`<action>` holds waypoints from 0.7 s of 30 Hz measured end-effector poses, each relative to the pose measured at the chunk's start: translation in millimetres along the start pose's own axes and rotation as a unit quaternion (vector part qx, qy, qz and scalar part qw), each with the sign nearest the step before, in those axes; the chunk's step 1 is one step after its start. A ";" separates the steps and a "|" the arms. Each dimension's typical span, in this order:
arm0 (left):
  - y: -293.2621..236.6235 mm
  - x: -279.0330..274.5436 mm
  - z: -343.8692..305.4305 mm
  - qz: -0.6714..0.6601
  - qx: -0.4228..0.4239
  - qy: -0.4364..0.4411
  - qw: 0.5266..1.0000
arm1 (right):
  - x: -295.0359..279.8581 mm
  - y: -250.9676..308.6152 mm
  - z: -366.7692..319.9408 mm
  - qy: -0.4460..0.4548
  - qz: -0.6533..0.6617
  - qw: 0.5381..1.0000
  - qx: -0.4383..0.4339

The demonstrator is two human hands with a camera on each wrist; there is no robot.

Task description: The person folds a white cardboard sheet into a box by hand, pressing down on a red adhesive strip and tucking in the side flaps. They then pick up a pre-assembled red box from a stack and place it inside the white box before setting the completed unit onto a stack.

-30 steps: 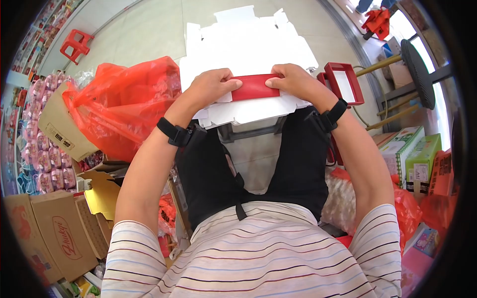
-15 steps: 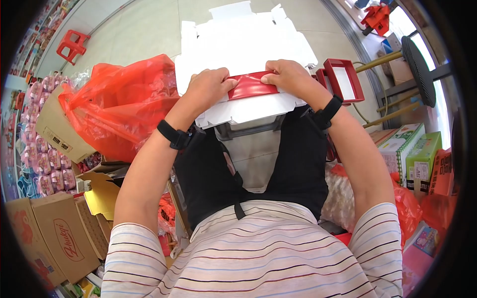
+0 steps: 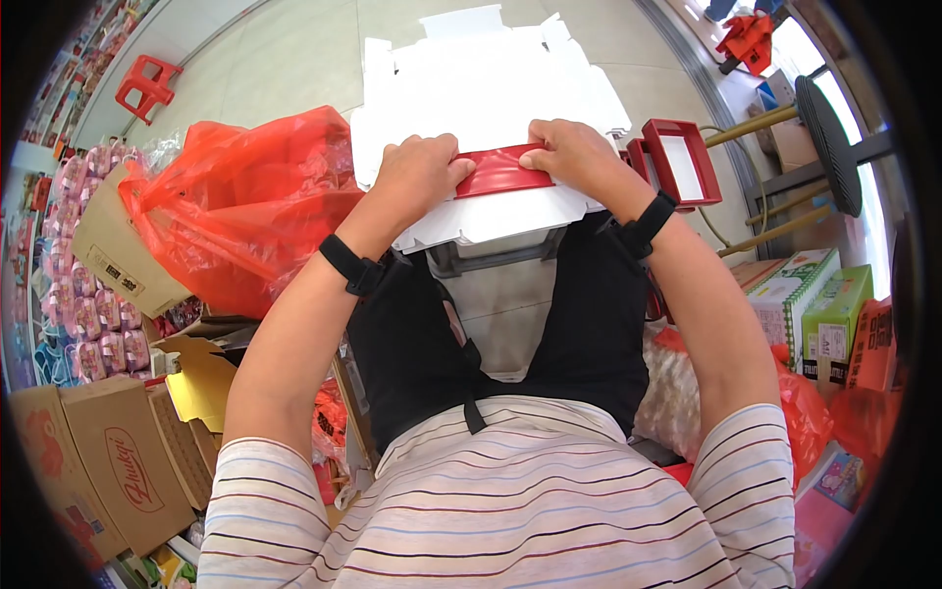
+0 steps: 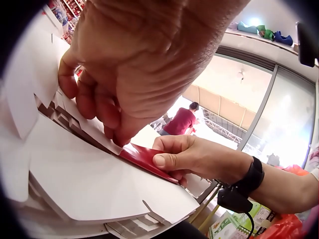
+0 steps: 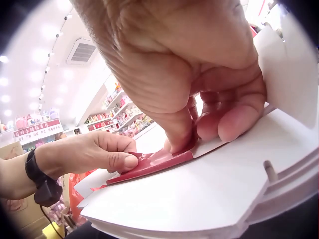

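A glossy red card strip (image 3: 502,175) lies across a stack of flat white cardboard box blanks (image 3: 491,93) in front of me. My left hand (image 3: 417,179) pinches its left end, thumb on top. At the other end my right hand (image 3: 581,157) pinches it the same way. Between the two thumbs the red strip is slightly bowed. In the left wrist view the strip (image 4: 147,159) lies close over the white card, the right thumb on its upper face. The right wrist view shows a folded edge along the strip (image 5: 164,164).
Right of the white stack stands an open red box (image 3: 684,162) with a white inside. A large red plastic bag (image 3: 255,206) and cardboard boxes (image 3: 128,461) lie to the left. On the right are a stool (image 3: 824,147) and a green carton (image 3: 834,319).
The red strip has gone from nearly flat to slightly bowed between the thumbs. Both hands keep their hold on its ends and have shifted only slightly.
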State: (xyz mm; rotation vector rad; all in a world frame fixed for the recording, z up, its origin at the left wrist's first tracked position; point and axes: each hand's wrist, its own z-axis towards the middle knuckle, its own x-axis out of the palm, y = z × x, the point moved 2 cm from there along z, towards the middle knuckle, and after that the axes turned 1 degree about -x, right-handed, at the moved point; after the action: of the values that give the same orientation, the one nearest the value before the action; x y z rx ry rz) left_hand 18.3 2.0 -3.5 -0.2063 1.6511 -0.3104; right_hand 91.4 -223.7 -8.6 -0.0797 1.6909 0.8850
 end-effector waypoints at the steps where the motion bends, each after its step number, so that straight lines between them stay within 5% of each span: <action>1: 0.0 0.6 0.2 0.006 0.003 -0.003 1.000 | 0.2 -0.3 0.1 0.001 -0.001 1.000 0.003; 6: -0.3 1.3 -1.2 -0.007 -0.011 -0.004 1.000 | -1.5 2.1 1.5 0.016 -0.005 1.000 0.015; 9: -7.4 -1.7 -10.5 0.035 0.052 -0.116 0.991 | -2.8 3.0 1.2 0.002 0.006 1.000 0.031; 12: -4.8 3.3 -7.9 0.045 0.161 -0.089 0.982 | -3.5 6.1 -3.7 -0.030 0.036 0.999 0.020; 15: -5.7 -6.2 -15.3 0.025 0.173 -0.061 0.983 | -1.2 12.8 -11.4 -0.063 -0.029 0.997 -0.036; 18: -7.0 -8.6 -12.4 0.061 0.194 -0.042 0.978 | 3.8 21.1 -23.5 -0.094 -0.090 0.975 -0.182; 21: -12.3 -12.2 -10.2 0.107 0.206 -0.014 0.972 | -1.5 24.8 -28.2 -0.057 -0.143 0.967 -0.205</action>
State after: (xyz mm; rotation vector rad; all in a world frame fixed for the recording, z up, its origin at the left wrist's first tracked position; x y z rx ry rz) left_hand 8.9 -5.0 12.8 0.2787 1.5282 -0.4745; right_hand 57.1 -223.2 6.6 -0.5301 1.3268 0.9857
